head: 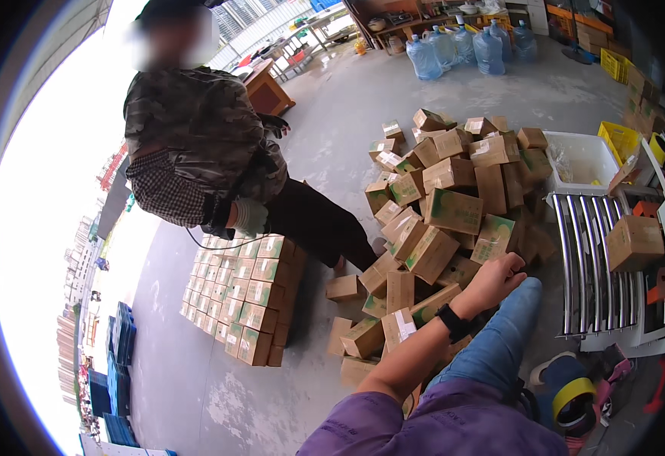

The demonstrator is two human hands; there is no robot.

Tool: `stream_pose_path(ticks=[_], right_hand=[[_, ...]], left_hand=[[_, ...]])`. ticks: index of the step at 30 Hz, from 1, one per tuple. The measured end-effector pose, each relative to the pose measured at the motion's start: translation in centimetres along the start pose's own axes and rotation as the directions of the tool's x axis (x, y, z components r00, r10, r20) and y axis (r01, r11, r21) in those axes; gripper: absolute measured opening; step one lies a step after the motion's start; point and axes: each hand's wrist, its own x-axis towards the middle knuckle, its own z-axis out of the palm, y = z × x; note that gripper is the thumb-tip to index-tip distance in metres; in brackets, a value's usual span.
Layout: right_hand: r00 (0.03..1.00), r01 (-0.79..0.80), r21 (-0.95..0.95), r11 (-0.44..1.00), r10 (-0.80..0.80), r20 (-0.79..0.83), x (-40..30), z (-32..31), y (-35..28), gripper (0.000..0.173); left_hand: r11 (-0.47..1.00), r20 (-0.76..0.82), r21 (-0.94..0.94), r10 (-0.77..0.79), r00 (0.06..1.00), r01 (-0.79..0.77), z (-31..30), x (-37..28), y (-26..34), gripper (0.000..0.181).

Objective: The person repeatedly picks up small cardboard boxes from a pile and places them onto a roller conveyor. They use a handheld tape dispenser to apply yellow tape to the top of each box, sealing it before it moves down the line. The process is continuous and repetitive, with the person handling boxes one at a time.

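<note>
My left hand (493,280), with a black watch on the wrist, is just above my bent knee in blue jeans (497,336). Its fingers are curled in loosely and no object shows in them; the palm is hidden. Right beyond the knuckles is a brown cardboard box (493,238) with a green print, and I cannot tell whether the hand touches it. That box belongs to a jumbled heap of cardboard boxes (451,172) lying at many angles on the concrete floor. My right hand is out of view.
A person in a camouflage jacket (195,125) stands beside neatly stacked boxes (255,316), a gloved hand holding a thin cable. At right, a roller conveyor (594,265) bears a box (634,243). A white tub (583,157) and water bottles (489,54) are behind; blue pallets (118,376) stand left.
</note>
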Motion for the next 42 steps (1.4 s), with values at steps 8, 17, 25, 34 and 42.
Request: stream_pose_path(ticks=[8, 17, 25, 34, 42], right_hand=[[0.992, 0.082, 0.164, 0.983, -0.065, -0.106, -0.3, 0.0, -0.2, 0.063], [0.864, 0.231, 0.197, 0.953, -0.108, -0.491, -5.5, 0.1, 2.4, 0.055], [0.828, 0.327, 0.16, 0.931, -0.201, -0.524, -3.5, 1.7, -0.5, 0.07], [0.83, 0.365, 0.075, 0.928, -0.288, -0.478, 0.1, 1.9, -8.8, 0.081], [0.866, 0.416, -0.046, 0.908, -0.411, -0.287, 3.3, 4.7, -10.4, 0.077]], left_hand=[[0.979, 0.156, 0.006, -0.2, 0.967, 0.202, 2.2, 1.1, -4.8, 0.026], [0.925, 0.295, 0.217, 0.243, 0.924, -0.313, 15.1, 16.7, 1.5, 0.062], [0.706, 0.355, 0.605, 0.175, 0.918, -0.369, 29.6, 29.4, 7.1, 0.125], [0.702, 0.509, 0.596, 0.045, 0.86, -0.39, 26.1, 15.2, 9.2, 0.113], [0.795, 0.311, 0.435, 0.308, 0.899, -0.423, 21.6, 10.6, 8.5, 0.077]])
